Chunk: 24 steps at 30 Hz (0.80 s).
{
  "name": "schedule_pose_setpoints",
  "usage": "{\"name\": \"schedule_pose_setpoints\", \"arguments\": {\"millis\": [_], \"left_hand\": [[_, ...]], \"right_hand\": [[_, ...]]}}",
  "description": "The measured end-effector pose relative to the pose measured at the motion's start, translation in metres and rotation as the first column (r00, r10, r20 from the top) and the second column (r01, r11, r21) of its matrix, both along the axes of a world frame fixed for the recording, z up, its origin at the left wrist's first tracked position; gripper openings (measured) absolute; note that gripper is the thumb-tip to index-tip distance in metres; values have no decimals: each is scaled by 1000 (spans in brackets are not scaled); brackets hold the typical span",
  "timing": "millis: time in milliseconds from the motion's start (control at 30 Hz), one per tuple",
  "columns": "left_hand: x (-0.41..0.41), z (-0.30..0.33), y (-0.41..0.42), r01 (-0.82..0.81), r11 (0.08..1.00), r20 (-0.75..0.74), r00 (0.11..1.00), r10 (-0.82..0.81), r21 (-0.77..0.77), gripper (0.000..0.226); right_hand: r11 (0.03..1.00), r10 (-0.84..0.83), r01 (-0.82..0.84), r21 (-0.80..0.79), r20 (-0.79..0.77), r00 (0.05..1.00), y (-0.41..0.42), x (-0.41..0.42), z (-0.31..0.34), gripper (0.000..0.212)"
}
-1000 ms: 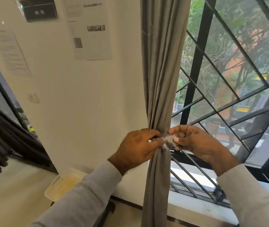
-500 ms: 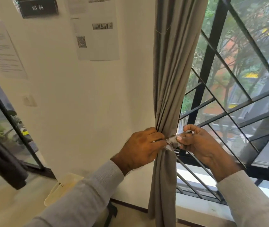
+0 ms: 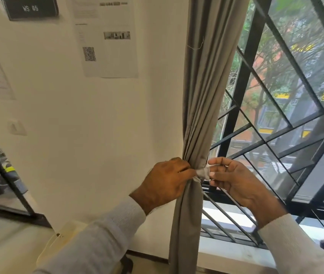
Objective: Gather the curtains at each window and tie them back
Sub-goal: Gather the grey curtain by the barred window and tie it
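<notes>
1. We find the left hand [image 3: 165, 184] curled round the gathered curtain [image 3: 198, 119] at its narrowest point, fingertips pinching at the tie strip [image 3: 203, 173]. In our judgement this grip keeps the bunched folds from spreading while the tie is worked.
2. The right hand [image 3: 234, 181] pinches the free end of the tie between thumb and forefinger, the other fingers loosely bent. It holds the end out to the window side, apparently to draw it taut; whether a knot is formed we cannot tell.
3. The curtain hangs bunched at the left edge of the window, just beside the white wall [image 3: 101, 125], cinched at hand height and falling loose below toward the sill [image 3: 236, 254].
4. Behind it stands the black window grille [image 3: 242, 82]; notices [image 3: 107, 36] and a plate marked WS 05 [image 3: 30, 7] are fixed to the wall.
5. Against the frame half a second earlier, both hands keep the same holds. The right thumb and forefinger now sit slightly further from the bundle, showing a little more of the tie. The view has swung somewhat right.
6. This curtain's tie-back appears close to completion.
</notes>
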State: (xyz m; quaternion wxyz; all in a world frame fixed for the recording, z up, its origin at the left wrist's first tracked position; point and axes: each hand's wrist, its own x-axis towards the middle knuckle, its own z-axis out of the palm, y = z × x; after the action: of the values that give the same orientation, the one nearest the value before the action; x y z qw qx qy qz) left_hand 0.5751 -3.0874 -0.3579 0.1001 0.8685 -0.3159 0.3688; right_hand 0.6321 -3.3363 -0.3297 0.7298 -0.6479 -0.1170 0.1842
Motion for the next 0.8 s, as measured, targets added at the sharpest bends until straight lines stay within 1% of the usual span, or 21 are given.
{"name": "schedule_pose_setpoints", "arguments": {"millis": [133, 233, 333, 533, 633, 800], "left_hand": [[0, -1, -7, -6, 1000, 3, 1000, 6, -10, 24], [0, 0, -14, 47, 999, 7, 999, -47, 19, 21], [-1, -3, -18, 63, 996, -5, 998, -63, 64, 22], [-10, -14, -17, 85, 993, -28, 996, -83, 86, 20], [-12, -12, -17, 62, 994, -33, 998, -59, 91, 22], [-10, -14, -12, 2, 997, -101, 995, 6, 77, 24]], "right_hand": [[990, -84, 96, -99, 123, 989, 5, -3, 4, 35], [980, -156, 176, -96, 186, 970, 3, 0, 1, 32], [968, -231, 244, -62, 165, 959, -3, 9, -1, 34], [955, -285, 291, -48, 101, 953, -10, 26, 3, 41], [946, -311, 319, -55, 120, 943, -11, 31, 10, 40], [931, -340, 355, -86, 152, 928, -9, 36, 15, 52]]}}
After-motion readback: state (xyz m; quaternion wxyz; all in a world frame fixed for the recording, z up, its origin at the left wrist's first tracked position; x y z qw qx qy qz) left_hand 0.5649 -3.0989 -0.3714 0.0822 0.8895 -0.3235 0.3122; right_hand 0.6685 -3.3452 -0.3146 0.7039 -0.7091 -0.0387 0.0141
